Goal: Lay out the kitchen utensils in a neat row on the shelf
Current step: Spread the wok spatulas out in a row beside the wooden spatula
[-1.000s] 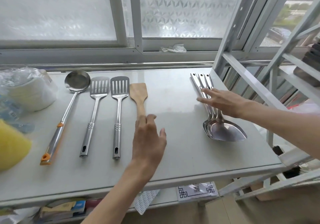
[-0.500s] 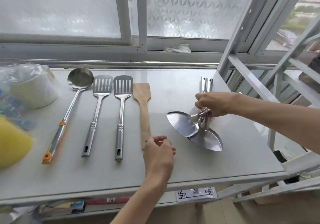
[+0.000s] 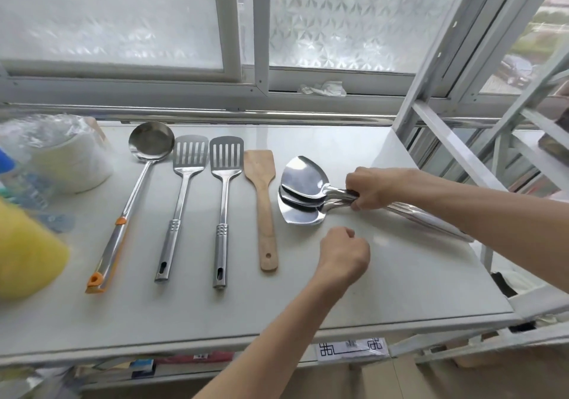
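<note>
On the white shelf (image 3: 415,275), four utensils lie in a row with their heads toward the back edge by the window: a steel ladle (image 3: 135,189) with orange trim nearest the left end, then two slotted steel turners (image 3: 181,201) (image 3: 223,201), then a wooden spatula (image 3: 263,204), all roughly parallel and apart from one another. Just right of the wooden spatula, the right hand (image 3: 369,187) is clamped around the necks of a stack of solid steel turners (image 3: 303,190); their blades point left, fanned over each other close to the spatula's blade, and their handles run out to the right under the forearm toward the shelf's right edge. The stack looks like three pieces, though the overlap makes the count uncertain. The lowest blade seems to touch the shelf surface. The left hand (image 3: 343,255) hovers nearer the front edge, below the blades, with fingers curled into a loose fist and nothing in it. At the left end of the shelf sits a bagged stack of white plates (image 3: 70,158), with a blurred yellow object (image 3: 24,250) in front of it.
</note>
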Demonstrator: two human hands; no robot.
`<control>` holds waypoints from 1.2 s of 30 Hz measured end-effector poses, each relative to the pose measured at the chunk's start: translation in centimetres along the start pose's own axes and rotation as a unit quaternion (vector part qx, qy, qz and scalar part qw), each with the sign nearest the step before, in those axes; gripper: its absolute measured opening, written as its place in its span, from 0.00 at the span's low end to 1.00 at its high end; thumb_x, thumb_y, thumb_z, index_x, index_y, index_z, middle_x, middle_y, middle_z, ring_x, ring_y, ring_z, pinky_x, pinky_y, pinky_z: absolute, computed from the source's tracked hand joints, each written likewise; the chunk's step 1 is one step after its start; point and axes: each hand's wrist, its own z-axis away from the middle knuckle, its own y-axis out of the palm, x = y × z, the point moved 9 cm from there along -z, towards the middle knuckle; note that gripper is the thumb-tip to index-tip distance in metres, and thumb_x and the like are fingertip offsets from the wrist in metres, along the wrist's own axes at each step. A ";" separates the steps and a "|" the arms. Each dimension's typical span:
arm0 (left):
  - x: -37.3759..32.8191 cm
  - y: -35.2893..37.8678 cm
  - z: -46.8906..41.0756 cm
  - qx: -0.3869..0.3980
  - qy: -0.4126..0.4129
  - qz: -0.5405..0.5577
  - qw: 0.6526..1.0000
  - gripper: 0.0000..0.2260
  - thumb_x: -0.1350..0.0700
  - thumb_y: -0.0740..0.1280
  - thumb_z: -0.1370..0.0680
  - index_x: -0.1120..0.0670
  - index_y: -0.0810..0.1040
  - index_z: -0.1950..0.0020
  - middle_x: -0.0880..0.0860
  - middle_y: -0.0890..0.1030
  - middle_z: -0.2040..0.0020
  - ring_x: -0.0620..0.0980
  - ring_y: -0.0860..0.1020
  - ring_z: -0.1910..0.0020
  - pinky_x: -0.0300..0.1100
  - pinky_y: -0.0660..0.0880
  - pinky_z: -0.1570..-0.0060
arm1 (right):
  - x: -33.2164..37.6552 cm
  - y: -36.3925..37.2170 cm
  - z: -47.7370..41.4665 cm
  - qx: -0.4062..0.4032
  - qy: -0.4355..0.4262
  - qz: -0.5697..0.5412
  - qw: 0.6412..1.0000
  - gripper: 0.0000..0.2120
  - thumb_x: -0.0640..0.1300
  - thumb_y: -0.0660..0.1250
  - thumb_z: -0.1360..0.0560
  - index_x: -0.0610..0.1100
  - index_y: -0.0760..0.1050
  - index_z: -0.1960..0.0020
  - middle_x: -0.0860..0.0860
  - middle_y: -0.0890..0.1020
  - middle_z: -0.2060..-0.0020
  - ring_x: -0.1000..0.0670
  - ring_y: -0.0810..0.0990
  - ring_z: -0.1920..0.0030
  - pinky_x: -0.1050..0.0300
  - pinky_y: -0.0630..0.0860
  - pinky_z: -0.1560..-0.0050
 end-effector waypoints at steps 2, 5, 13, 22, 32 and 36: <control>-0.9 0.7 -1.0 0.020 0.012 -0.026 0.999 0.11 0.59 0.58 0.29 0.62 0.77 0.52 0.64 0.78 0.53 0.61 0.78 0.56 0.48 0.76 0.59 | -0.2 -0.1 -0.5 0.003 0.021 -0.040 0.999 0.13 0.48 0.68 0.32 0.44 0.67 0.69 0.48 0.73 0.68 0.43 0.74 0.66 0.51 0.73 0.65; -1.8 1.4 -1.7 0.039 0.029 -0.048 0.998 0.07 0.59 0.57 0.29 0.54 0.65 0.67 0.52 0.68 0.66 0.50 0.66 0.71 0.40 0.64 0.75 | -0.9 -0.2 -1.2 0.020 0.067 -0.132 0.989 0.15 0.46 0.70 0.31 0.41 0.69 0.69 0.46 0.76 0.73 0.43 0.75 0.69 0.56 0.71 0.67; -0.4 0.7 -3.9 0.059 -0.056 0.060 0.995 0.15 0.55 0.58 0.27 0.62 0.78 0.50 0.59 0.79 0.54 0.56 0.75 0.61 0.43 0.72 0.60 | -3.0 2.1 -1.7 0.045 0.181 -0.490 0.851 0.05 0.36 0.71 0.28 0.35 0.77 0.57 0.44 0.76 0.74 0.51 0.75 0.80 0.62 0.77 0.75; -0.3 -0.3 -4.5 0.089 -0.123 0.121 0.981 0.09 0.55 0.60 0.24 0.57 0.76 0.51 0.57 0.77 0.58 0.53 0.75 0.65 0.41 0.77 0.65 | -4.1 4.5 -0.7 -0.028 0.202 -0.693 0.692 0.04 0.35 0.69 0.26 0.37 0.76 0.59 0.44 0.78 0.70 0.50 0.79 0.73 0.61 0.81 0.71; 0.3 -1.7 -5.3 0.017 -0.144 0.127 0.981 0.05 0.61 0.65 0.23 0.58 0.78 0.57 0.55 0.78 0.66 0.46 0.75 0.78 0.36 0.74 0.76 | -3.4 5.6 0.8 0.020 0.186 -0.759 0.624 0.04 0.33 0.68 0.26 0.38 0.75 0.57 0.45 0.77 0.67 0.51 0.78 0.74 0.62 0.79 0.74; 0.2 -4.6 -6.2 -0.051 -0.106 0.073 0.990 0.10 0.57 0.68 0.24 0.63 0.79 0.47 0.60 0.85 0.51 0.53 0.80 0.63 0.38 0.75 0.73 | -5.3 4.9 1.9 0.020 0.182 -0.758 0.626 0.05 0.33 0.65 0.23 0.38 0.74 0.58 0.46 0.74 0.70 0.55 0.74 0.81 0.66 0.68 0.84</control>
